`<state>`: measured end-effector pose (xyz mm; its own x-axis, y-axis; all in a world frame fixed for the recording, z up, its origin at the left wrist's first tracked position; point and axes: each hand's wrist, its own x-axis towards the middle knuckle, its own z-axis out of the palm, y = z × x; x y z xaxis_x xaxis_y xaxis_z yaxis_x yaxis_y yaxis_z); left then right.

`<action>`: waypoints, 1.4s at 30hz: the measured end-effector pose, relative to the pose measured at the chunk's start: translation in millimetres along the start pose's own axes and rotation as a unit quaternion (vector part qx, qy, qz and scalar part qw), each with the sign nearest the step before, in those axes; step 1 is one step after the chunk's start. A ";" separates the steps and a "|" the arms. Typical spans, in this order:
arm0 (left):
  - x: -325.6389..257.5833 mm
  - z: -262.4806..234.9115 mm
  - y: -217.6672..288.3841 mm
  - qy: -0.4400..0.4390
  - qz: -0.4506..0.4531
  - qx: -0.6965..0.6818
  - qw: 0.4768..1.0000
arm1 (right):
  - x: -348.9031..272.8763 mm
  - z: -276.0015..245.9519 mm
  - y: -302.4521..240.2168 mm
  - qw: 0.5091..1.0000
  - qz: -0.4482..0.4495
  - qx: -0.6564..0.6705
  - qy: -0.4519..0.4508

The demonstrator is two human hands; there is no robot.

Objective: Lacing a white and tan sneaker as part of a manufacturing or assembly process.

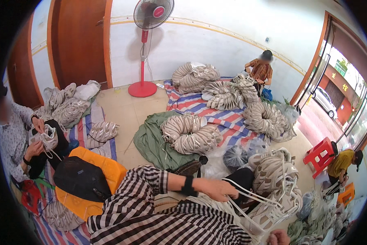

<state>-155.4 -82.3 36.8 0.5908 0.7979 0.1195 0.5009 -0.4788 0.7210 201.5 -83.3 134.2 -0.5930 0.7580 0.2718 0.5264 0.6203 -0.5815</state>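
Observation:
My left hand [221, 190], with a black band at the wrist, is closed on white shoelaces [253, 196]. The laces stretch right to a beige and white shoe upper [269, 210] in front of me. Behind it stands a stack of similar shoe uppers [275, 169], resting near my dark-trousered leg. At the lower edge my right hand [278, 237] shows only in part, with curled fingers close below the upper; what it holds, if anything, is hidden.
Coiled bundles of shoe uppers [191, 132] lie on striped sheeting [224, 116]. Left is an orange stool [79, 163] bearing a black bag [82, 179]. A red fan [142, 89] and red stool [320, 156] stand farther off. Three other people work nearby.

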 end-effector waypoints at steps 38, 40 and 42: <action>130.3 35.2 72.7 -0.076 -0.073 -0.275 0.956 | 25.7 23.2 58.1 0.976 0.060 0.207 0.039; 138.0 26.7 72.5 0.011 -0.034 -0.190 0.981 | 42.2 14.5 69.8 0.974 0.060 0.211 0.049; 152.4 18.7 74.2 0.079 -0.043 -0.160 0.983 | 62.2 4.9 83.2 0.976 0.001 0.010 0.217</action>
<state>-16.4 -3.1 95.7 0.4363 0.8896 0.1351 0.3043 -0.2872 0.9082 205.4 14.4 98.9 -0.2766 0.7758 0.5671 0.5117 0.6184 -0.5965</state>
